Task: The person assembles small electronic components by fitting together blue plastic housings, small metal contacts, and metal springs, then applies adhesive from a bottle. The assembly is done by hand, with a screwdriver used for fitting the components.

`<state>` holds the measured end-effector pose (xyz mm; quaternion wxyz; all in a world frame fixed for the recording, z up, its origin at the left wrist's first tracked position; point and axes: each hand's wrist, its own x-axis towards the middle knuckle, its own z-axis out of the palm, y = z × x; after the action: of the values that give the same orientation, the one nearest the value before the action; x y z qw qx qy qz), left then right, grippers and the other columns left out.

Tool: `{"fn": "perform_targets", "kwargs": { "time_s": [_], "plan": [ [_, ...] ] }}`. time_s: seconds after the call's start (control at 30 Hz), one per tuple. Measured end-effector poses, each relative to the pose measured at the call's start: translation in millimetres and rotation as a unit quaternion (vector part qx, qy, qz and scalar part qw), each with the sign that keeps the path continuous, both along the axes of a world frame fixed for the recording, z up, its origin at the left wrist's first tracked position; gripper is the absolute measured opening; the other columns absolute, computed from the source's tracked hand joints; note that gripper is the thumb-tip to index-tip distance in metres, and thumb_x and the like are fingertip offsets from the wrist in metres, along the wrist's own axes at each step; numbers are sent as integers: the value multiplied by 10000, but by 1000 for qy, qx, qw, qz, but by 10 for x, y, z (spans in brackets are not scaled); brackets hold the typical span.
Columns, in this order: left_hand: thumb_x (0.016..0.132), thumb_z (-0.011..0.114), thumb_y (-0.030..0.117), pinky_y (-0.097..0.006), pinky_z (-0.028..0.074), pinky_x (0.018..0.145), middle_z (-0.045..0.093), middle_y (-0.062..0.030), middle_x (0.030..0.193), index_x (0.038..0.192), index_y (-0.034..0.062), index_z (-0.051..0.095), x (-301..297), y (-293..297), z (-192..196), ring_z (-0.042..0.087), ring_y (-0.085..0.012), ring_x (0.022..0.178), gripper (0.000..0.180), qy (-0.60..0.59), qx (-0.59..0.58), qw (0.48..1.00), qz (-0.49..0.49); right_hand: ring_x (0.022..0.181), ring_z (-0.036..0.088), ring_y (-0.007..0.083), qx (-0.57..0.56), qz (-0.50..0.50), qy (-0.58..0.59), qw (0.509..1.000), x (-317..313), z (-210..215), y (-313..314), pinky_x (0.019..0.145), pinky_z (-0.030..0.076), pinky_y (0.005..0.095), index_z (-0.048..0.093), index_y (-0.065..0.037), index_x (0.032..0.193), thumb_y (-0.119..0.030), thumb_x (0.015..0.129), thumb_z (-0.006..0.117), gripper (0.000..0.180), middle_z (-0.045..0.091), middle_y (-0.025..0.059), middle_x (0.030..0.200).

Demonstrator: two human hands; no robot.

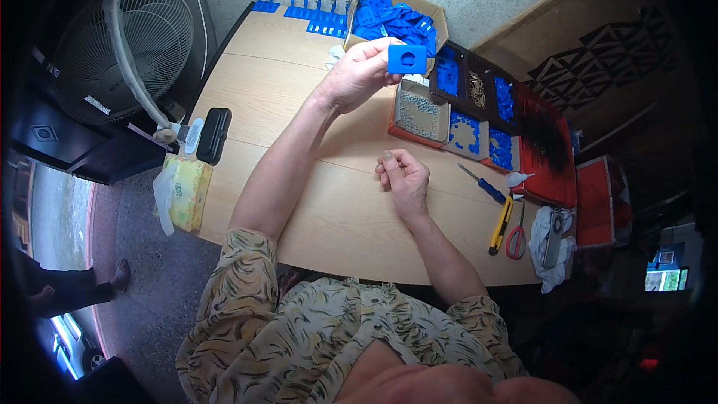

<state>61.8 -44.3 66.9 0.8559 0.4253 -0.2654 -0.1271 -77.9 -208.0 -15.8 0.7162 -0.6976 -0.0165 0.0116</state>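
Observation:
My left hand [357, 78] is raised above the far part of the table, its fingers closed on the edge of a flat blue plastic plate [396, 67]. The plate is roughly square, with a round opening near its middle. Lower down, my right hand [406, 182] is just over the tabletop [336, 232], thumb and fingers curled together. Whatever it may hold is hidden. Beyond the left hand stands an open cardboard box [440, 22] heaped with similar blue plastic pieces [385, 19].
Trays of small parts [419, 114] line the right. A screwdriver [482, 183], yellow cutter [501, 226], red-handled scissors [515, 242] and white cloth [550, 273] lie nearer. Blue pieces on coiled wires [327, 24] sit at the back. Left are a black case [214, 136], yellow packet [187, 193] and fan [123, 52].

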Motion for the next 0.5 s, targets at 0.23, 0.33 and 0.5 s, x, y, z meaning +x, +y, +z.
{"fn": "perform_targets", "kwargs": {
  "time_s": [0.23, 0.33, 0.5],
  "plan": [
    [963, 566, 257, -244, 391, 640, 522, 2, 823, 818, 96, 563, 29, 106, -18, 461, -96, 688, 216, 26, 41, 998, -25, 600, 513, 18, 2, 8, 10, 1000, 19, -31, -40, 518, 409, 178, 632, 4, 917, -190, 994, 591, 213, 634, 14, 756],
    [935, 569, 293, -242, 346, 602, 442, 5, 759, 780, 96, 518, 92, 180, -112, 401, -108, 647, 256, -24, 17, 998, -61, 604, 518, 22, -3, 11, 16, 1000, 9, -26, -33, 527, 417, 180, 632, 6, 913, -184, 993, 591, 209, 633, 16, 755],
    [916, 581, 319, -243, 324, 585, 400, 3, 733, 783, 86, 510, 126, 148, -146, 369, -113, 618, 278, 8, -40, 994, -104, 600, 519, 26, -9, 13, 22, 1000, 7, -20, -43, 531, 425, 183, 630, 9, 918, -180, 994, 588, 208, 633, 19, 755]
  ]
}}
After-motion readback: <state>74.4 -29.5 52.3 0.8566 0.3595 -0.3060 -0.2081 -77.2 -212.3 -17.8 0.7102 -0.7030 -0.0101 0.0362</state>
